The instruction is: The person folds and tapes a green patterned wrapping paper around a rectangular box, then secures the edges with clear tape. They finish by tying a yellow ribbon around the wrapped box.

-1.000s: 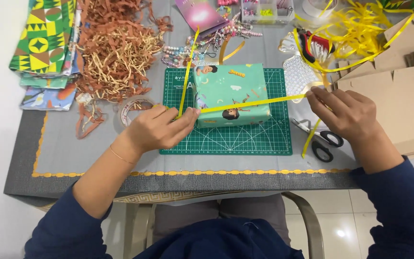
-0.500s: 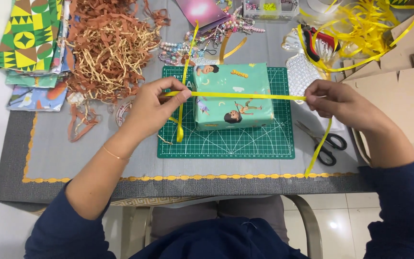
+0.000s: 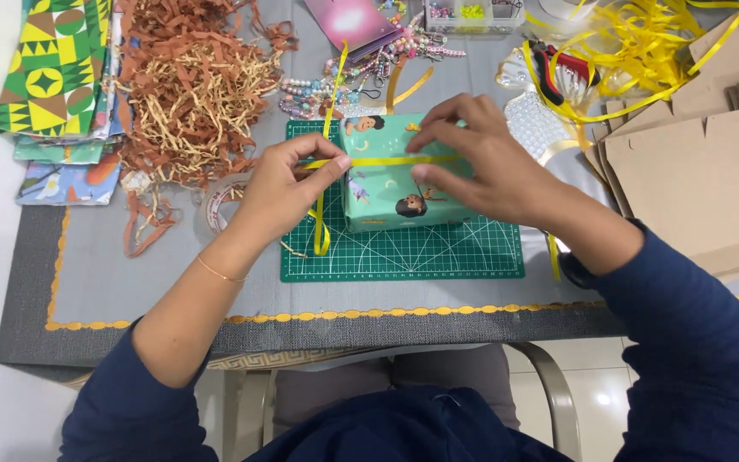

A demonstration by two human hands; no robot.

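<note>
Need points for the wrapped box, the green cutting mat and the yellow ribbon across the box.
wrapped box (image 3: 387, 201): head view, on its teal top face below the ribbon.
green cutting mat (image 3: 438, 252): head view, on the bare gridded part in front of the box.
yellow ribbon (image 3: 387, 160): head view, on the strip stretched across the box top.

Both forearms are reaching forward and angling inward, sleeves pushed up on the left and down to the wrist on the right. The left hand (image 3: 282, 190) is curling palm-down, thumb and forefinger closing in a pinching grip. The right hand (image 3: 476, 162) is spreading wide, fingers arching down, thumb tucking underneath.
</note>
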